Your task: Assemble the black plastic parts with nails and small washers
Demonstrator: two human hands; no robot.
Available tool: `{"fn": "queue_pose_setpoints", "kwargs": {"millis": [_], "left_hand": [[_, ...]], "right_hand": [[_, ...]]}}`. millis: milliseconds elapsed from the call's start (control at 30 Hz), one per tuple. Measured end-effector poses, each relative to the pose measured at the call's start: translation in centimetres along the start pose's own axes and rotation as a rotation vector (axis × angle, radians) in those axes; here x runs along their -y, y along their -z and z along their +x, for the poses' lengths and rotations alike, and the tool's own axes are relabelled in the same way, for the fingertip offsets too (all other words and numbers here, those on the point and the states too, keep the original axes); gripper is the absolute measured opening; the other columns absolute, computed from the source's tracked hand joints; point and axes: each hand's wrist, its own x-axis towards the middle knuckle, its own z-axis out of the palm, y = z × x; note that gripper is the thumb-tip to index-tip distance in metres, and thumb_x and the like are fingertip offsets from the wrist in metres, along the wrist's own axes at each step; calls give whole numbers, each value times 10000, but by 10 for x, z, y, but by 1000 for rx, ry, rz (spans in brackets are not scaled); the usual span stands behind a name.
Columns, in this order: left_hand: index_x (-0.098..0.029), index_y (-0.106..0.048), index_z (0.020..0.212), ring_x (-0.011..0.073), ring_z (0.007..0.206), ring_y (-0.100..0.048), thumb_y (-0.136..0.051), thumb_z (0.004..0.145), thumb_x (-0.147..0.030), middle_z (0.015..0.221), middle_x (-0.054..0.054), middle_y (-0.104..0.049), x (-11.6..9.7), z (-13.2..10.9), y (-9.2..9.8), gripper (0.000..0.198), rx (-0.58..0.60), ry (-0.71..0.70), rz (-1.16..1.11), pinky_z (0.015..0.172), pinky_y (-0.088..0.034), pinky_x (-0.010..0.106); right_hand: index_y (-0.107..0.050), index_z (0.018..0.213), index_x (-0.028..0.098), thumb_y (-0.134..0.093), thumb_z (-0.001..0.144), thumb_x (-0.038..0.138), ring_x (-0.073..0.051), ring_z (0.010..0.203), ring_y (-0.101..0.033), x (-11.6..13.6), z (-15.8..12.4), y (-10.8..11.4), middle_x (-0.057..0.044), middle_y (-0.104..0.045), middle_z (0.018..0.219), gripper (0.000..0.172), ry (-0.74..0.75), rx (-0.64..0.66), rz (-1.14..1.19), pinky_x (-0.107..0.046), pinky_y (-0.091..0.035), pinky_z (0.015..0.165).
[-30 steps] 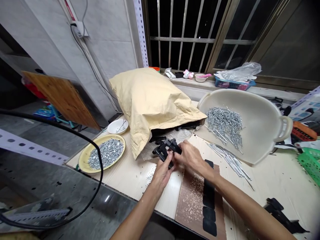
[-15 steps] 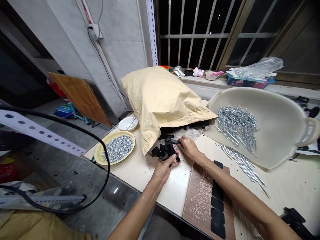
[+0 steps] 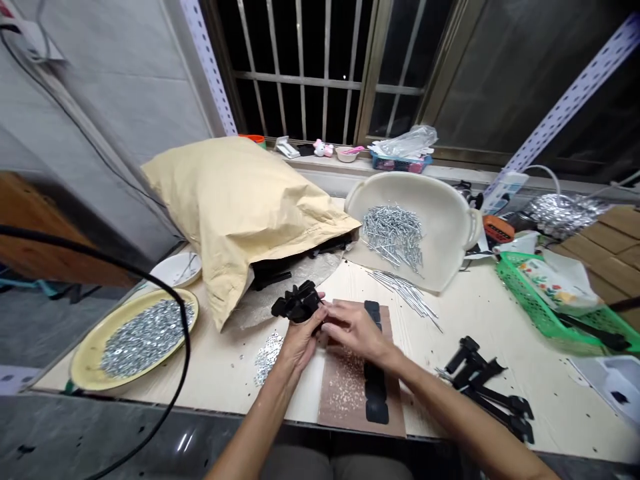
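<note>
My left hand (image 3: pixel 299 345) is closed around a bundle of black plastic parts (image 3: pixel 297 302), which stick out past its thumb side. Against the near end of that bundle, my right hand (image 3: pixel 357 328) has its fingers bent and pressed together; what lies under its fingertips is partly hidden. Both hands are above the table in front of a tan sack (image 3: pixel 240 207), whose mouth gapes towards me with more black parts inside. Beneath my right forearm lies a brown board (image 3: pixel 345 390) with a row of black pads (image 3: pixel 376 411). Small metal washers (image 3: pixel 269 357) lie beside my left wrist.
A yellow plate (image 3: pixel 83 373) of washers and a white bowl (image 3: pixel 163 270) stand left. Behind are a pale basin (image 3: pixel 447 220) of metal pins and loose long pins (image 3: pixel 407 293). More black parts (image 3: pixel 480 380) and a green basket (image 3: pixel 530 297) are right. A black cable (image 3: pixel 187 360) loops left.
The view has swung to the right. My hands have drawn back from the sack's mouth with the black parts, and my right hand has come up against my left.
</note>
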Motion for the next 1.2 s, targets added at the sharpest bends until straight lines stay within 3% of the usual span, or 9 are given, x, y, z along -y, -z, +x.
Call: {"fn": "queue_pose_setpoints", "kwargs": {"millis": [133,233,500,633,800,933,1000,1100,1200], "left_hand": [[-180,-661,913,124,680,-635,-806,597,-207,782,-17,-655,7,-7,-8,348,-9,-80,102,735,-529,309],[-167,-670,941,154,703,-652,-791,613,-230,845,20,-675,16,-12,-12,355,35,-153,260,771,-522,334],[-181,-703,896,256,956,-629,-829,499,-143,1001,85,-696,27,-9,-3,418,95,-126,446,894,-478,373],[-160,-688,952,210,794,-647,-801,585,-207,940,88,-692,19,-15,-9,386,147,-65,507,764,-510,340],[-143,-684,929,161,673,-620,-801,595,-241,860,67,-681,17,-17,-21,367,189,-9,434,665,-509,311],[-150,-702,875,166,701,-621,-819,559,-241,881,67,-685,25,-12,-25,349,179,6,456,704,-509,329],[-153,-705,877,177,710,-625,-822,548,-248,870,68,-693,28,-10,-25,362,162,4,485,711,-505,336],[-158,-709,874,204,769,-635,-825,530,-234,891,76,-704,28,-6,-20,370,129,-33,545,746,-498,340],[-171,-705,862,215,780,-634,-823,510,-198,878,65,-708,24,-3,-14,372,121,-61,586,777,-492,356]], "right_hand": [[-627,1076,162,-293,958,294,-167,809,-598,-47,-7,56,-80,-640,959,377,-431,-59,-479,-278,-461,701],[-643,1002,97,-378,907,208,-233,921,-580,-82,-6,78,-172,-616,1041,303,-621,-71,-715,-318,-419,747],[-621,1018,9,-372,799,-4,-287,961,-585,-108,16,75,-249,-599,1023,332,-615,33,-818,-356,-404,751],[-614,1022,17,-431,794,56,-277,952,-598,-107,19,85,-236,-597,1053,295,-603,10,-787,-347,-414,761],[-523,1185,99,-419,846,163,-196,879,-611,-85,0,101,-126,-635,999,360,-526,-76,-653,-292,-439,756],[-162,1447,155,-414,884,247,-136,742,-598,-45,-17,109,-28,-626,883,624,-177,-166,-55,-274,-477,693],[-284,1419,172,-437,891,293,-146,743,-586,-26,-22,112,-31,-616,864,564,-46,-168,79,-298,-480,691],[-614,1131,198,-460,902,309,-162,797,-563,-8,-27,117,-50,-608,884,298,62,-156,-82,-311,-453,724],[-664,981,215,-445,920,285,-155,805,-532,-1,-30,122,-47,-579,875,239,147,-95,-278,-283,-416,714]]}}
